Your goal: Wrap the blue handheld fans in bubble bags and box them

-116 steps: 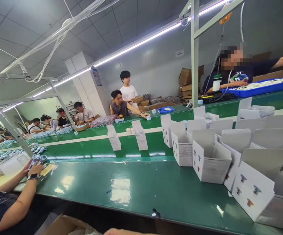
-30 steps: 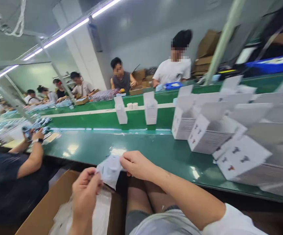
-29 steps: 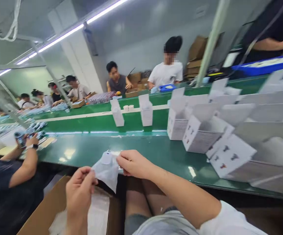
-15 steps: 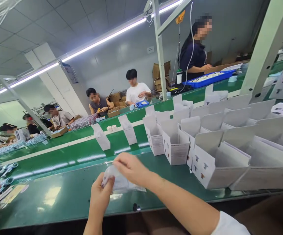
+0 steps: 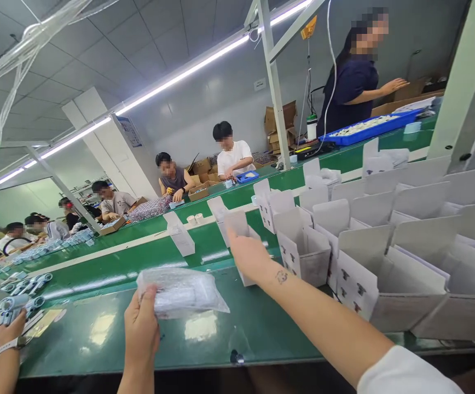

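My left hand (image 5: 141,323) pinches one end of a clear plastic bag (image 5: 184,293), which stretches out to the right above the green work surface. Something pale shows inside the bag, though I cannot make out what. My right hand (image 5: 250,256) reaches forward to an open white carton (image 5: 236,221) and grips it near its upper edge. The hand covers much of that carton; its raised flap and a low corner show. Just right of it stands another open white carton (image 5: 315,257).
Rows of open white cartons (image 5: 410,295) fill the right side. Two cartons stand on the conveyor (image 5: 134,262) ahead. At lower left a co-worker's hands (image 5: 11,331) hold a light-blue part (image 5: 11,306). A small dark object (image 5: 236,357) lies near the front edge.
My right hand has left the bag and moved forward right onto a carton, which now stands apart from its row. My left hand has shifted left, keeping the bag.
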Motion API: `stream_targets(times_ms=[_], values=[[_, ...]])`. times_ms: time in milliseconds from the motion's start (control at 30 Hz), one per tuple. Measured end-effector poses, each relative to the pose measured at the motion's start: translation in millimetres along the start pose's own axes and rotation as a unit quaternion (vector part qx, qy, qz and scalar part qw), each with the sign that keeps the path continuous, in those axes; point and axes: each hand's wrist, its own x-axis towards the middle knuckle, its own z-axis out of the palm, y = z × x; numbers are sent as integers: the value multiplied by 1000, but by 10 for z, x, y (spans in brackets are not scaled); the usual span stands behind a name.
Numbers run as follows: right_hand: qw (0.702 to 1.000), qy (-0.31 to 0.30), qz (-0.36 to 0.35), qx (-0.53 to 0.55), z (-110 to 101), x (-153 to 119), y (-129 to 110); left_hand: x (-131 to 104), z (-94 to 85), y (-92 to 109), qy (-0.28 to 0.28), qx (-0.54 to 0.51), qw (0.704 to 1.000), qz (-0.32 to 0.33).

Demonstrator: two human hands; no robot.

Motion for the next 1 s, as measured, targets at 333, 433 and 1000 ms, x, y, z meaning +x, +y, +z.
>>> stream_targets(times_ms=[333,433,1000], values=[[960,93,-227,136,95,-427,-11,-49,-21,301,61,-43,994,83],[958,82,-204,183,-105,-199,348,-35,42,331,48,-40,993,102],[891,-76,-240,377,426,135,498,313,688,431,-207,405,744,489]])
